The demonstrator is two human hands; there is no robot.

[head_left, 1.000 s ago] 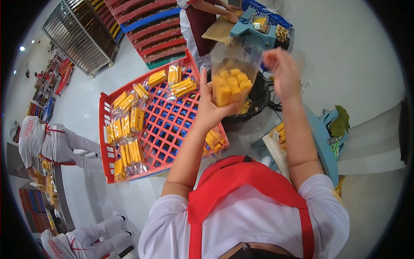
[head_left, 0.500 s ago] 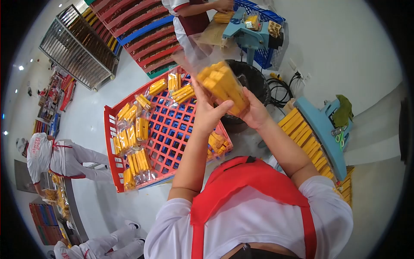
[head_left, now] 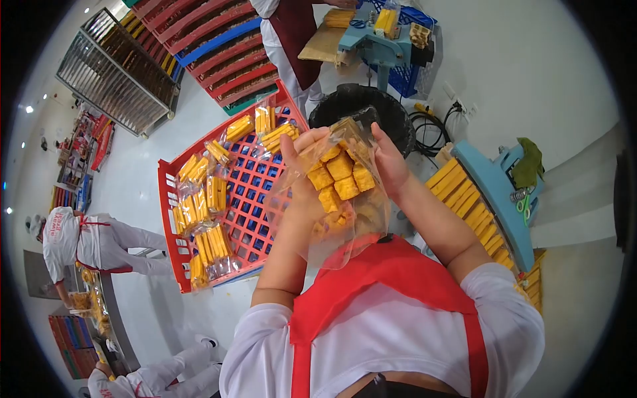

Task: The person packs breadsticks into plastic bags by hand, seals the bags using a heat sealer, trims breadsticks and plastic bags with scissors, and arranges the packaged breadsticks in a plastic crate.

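Note:
Between my two hands is a clear plastic bag of yellow bread sticks (head_left: pixel 342 174), tilted so the sticks' blunt ends face me. The loose mouth of the bag hangs toward my red apron (head_left: pixel 385 268). My left hand (head_left: pixel 306 144) is closed on the bag's left side, its palm partly behind the plastic. On the opposite side my right hand (head_left: pixel 391 162) grips the bag, with some fingers hidden behind it. Below and left of the bag stands a red crate (head_left: pixel 174 255) with several filled bags (head_left: pixel 212 242) along its far and left sides.
A black bin (head_left: pixel 401 123) stands just beyond my hands. To the right, bread sticks (head_left: pixel 468 209) lie in a row beside a blue-green machine (head_left: pixel 501 205). Another such machine (head_left: pixel 377 50) bears a bag ahead, near a co-worker (head_left: pixel 288 40). Cables (head_left: pixel 431 136) lie by the wall.
The bag has turned over in my hands and come lower and nearer my body. Its loose mouth pointed away from me and now hangs toward me. The co-worker ahead has shifted.

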